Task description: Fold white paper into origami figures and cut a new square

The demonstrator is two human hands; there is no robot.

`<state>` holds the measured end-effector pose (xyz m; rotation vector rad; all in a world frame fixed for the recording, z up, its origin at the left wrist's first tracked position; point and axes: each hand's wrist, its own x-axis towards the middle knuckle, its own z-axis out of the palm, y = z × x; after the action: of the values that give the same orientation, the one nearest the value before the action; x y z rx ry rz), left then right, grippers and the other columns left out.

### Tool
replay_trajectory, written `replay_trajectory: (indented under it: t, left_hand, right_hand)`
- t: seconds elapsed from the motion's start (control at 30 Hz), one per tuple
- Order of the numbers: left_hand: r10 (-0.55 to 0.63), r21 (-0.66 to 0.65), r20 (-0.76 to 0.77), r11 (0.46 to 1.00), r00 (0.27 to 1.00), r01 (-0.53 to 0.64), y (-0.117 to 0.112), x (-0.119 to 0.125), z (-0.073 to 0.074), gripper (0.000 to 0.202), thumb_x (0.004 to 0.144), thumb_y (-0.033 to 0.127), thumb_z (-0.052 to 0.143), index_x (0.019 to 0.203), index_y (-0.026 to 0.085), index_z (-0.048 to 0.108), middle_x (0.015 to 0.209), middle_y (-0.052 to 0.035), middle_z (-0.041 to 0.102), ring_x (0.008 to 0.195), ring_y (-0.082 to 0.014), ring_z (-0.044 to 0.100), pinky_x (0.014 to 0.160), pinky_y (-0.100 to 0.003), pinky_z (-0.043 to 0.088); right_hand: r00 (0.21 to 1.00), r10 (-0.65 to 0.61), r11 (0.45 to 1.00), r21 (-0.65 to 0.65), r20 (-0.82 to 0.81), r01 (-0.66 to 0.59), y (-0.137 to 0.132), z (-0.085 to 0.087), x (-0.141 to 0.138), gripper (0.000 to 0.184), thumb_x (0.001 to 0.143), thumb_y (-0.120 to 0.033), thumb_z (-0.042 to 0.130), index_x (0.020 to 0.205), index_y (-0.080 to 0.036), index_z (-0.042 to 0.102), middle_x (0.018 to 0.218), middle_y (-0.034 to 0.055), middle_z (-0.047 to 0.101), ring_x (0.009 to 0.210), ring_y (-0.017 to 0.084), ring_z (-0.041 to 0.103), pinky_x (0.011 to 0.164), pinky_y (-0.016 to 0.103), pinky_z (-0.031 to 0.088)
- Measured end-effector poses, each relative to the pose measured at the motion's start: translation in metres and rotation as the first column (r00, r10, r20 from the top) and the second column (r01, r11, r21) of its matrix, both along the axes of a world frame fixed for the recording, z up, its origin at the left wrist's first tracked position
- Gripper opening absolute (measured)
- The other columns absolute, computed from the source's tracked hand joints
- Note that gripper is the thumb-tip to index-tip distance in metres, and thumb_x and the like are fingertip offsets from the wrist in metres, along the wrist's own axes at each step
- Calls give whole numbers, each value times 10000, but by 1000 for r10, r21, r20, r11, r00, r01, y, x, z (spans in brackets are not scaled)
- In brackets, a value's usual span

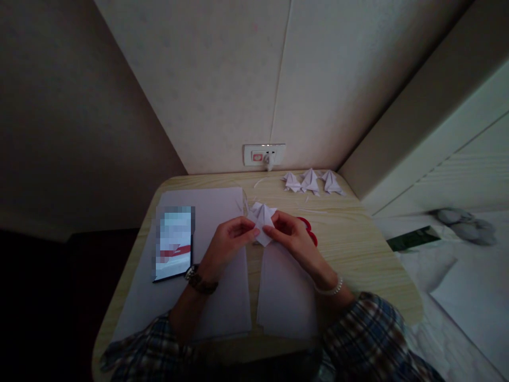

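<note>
Between my two hands is a piece of white folded paper point(263, 218), pointed at its lower end with creases fanning from the top. My left hand point(234, 236) pinches its left edge between thumb and fingers. On the other edge, my right hand point(292, 233) grips it the same way, thumb in front. Red scissor-like handles point(309, 231) show partly behind my right hand; the rest is hidden. Below the hands lies a stack of narrower white paper point(284, 297), partly covered by my right forearm.
Three white folded paper figures point(309, 181) stand at the table's back right. A lit phone point(175, 239) rests on a stack of white sheets point(222, 297) at left. Thin paper strips lie near the back of the wooden table point(358, 249). A wall socket point(256, 155) holds a plug.
</note>
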<state>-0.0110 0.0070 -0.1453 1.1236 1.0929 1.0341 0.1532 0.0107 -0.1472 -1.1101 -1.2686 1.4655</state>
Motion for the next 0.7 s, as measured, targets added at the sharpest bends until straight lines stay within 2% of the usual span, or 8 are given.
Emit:
replay_trajectory:
  t: [0.2, 0.43, 0.7]
  left_hand:
    - [17, 15, -31, 1000, 999, -16, -2, 0, 1, 168, 639, 257, 778, 645, 171, 633, 635, 47, 632, 640, -119, 592, 663, -224, 482]
    - [16, 15, -61, 1000, 998, -15, 0, -2, 1, 147, 697, 300, 727, 658, 169, 673, 651, 18, 662, 680, -144, 620, 697, -240, 491]
    - [-5, 7, -58, 1000, 998, 5, -1, -5, -2, 195, 650, 323, 787, 657, 177, 657, 660, 20, 661, 674, -149, 623, 692, -250, 498]
  right_hand:
    - [1000, 17, 1000, -16, 19, -17, 0, 1, -1, 323, 631, -442, 788, 666, -199, 578, 644, -40, 578, 612, 128, 513, 585, 252, 388]
    - [999, -28, 1000, -8, 23, 28, 0, -3, 3, 348, 650, -438, 773, 635, -196, 523, 620, -45, 541, 578, 104, 478, 552, 241, 355]
    - [999, -36, 999, 3, 11, 36, 0, -2, 4, 391, 646, -474, 772, 620, -196, 499, 595, -57, 504, 543, 85, 424, 514, 228, 319]
